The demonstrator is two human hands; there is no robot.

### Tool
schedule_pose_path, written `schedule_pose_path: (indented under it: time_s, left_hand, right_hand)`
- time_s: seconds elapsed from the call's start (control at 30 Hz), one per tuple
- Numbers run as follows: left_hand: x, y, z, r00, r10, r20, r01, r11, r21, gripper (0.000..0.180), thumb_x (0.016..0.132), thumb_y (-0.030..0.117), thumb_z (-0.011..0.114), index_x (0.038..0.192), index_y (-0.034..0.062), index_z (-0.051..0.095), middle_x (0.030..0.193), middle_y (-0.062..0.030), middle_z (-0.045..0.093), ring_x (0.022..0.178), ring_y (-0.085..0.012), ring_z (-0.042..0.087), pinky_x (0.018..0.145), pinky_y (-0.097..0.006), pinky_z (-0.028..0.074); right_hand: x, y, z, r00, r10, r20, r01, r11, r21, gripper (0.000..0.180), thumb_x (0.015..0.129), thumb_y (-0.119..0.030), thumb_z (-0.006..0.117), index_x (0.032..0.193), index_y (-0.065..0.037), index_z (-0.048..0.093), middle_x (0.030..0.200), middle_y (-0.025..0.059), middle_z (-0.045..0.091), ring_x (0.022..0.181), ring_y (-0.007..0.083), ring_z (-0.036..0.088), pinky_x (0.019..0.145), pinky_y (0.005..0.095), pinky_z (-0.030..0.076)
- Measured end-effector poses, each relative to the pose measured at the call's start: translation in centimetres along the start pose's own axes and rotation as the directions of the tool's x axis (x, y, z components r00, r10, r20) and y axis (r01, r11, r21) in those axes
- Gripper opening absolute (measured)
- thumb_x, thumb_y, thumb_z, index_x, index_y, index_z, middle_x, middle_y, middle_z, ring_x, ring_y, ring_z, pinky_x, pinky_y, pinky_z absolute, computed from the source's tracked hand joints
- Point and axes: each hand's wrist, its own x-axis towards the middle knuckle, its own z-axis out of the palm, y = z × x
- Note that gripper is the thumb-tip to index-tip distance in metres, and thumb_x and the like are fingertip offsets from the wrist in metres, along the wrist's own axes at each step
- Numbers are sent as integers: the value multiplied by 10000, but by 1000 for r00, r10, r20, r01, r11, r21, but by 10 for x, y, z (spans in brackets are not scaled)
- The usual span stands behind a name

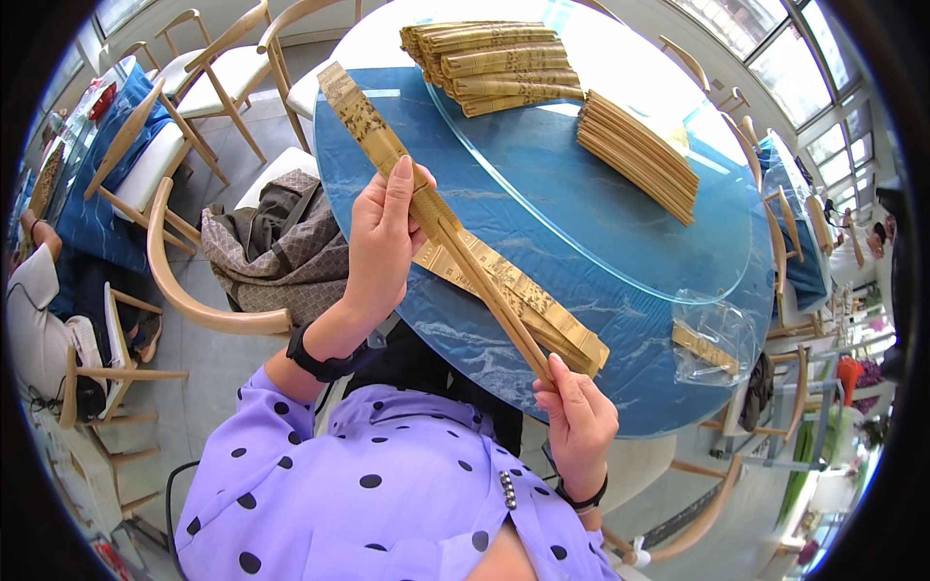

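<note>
Gold patterned strip (360,114) in play, left grip (383,228) pinches it partway along, right grip (581,418) its lower end—light, even pressure looks best against creasing!

The left forearm (343,326) slanted up and rightward to the left hand (386,228), near the left edge of the surface (630,373), thumb upright, fingers curled. Lower, at the near edge, the right hand (579,418) pinched.

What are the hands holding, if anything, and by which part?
A long gold patterned strip: the left hand grips it near its middle, the right hand pinches its lower end.
</note>
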Motion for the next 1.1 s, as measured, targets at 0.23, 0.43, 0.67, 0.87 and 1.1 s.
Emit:
schedule_pose_path:
  time_s: [0.23, 0.43, 0.67, 0.87, 1.1]
  left_hand:
    - [-12, -3, 11, 992, -122, 31, 122, 992, 14, 369, 1111, 425, 467, 986, 118, 629, 661, 103, 324, 544, 13, 258, 465, -194, 201]
    - [-10, -8, 6, 990, -103, 95, 105, 994, -16, 372, 1109, 420, 474, 986, 98, 615, 713, 71, 478, 569, 4, 346, 504, -187, 284]
    - [-17, -9, 11, 988, -153, 27, 153, 988, 18, 380, 1101, 429, 492, 983, 92, 621, 735, 55, 507, 591, -2, 391, 513, -189, 310]
    - [-11, -6, 7, 984, -143, 111, 151, 986, -72, 399, 1092, 398, 528, 937, 53, 655, 715, 42, 518, 564, -7, 374, 504, -181, 290]
    - [-13, -18, 5, 998, -1, 64, 2, 1000, -10, 388, 1082, 368, 556, 898, 48, 676, 587, 64, 473, 456, -6, 361, 412, -201, 253]
  right_hand:
    - [-2, 10, -2, 994, -86, -72, 94, 988, 124, 480, 687, -134, 898, 1105, 24, 723, 803, 128, 737, 662, 232, 710, 585, 279, 549]
    - [3, 10, -3, 982, -154, -105, 166, 980, 110, 387, 688, -103, 900, 1035, -8, 757, 853, 118, 756, 676, 220, 718, 559, 273, 531]
    - [5, 7, -6, 970, -217, -106, 224, 972, 63, 367, 671, -34, 884, 1022, -20, 778, 863, 106, 770, 661, 202, 714, 551, 256, 515]
    - [6, 11, -3, 981, -148, -123, 163, 979, 122, 324, 697, 7, 864, 1008, -21, 776, 873, 123, 770, 693, 219, 735, 589, 267, 553]
    - [-2, 5, 3, 982, 98, -163, -38, 942, 334, 252, 777, 70, 819, 1017, 22, 759, 893, 174, 759, 717, 210, 747, 626, 264, 598]
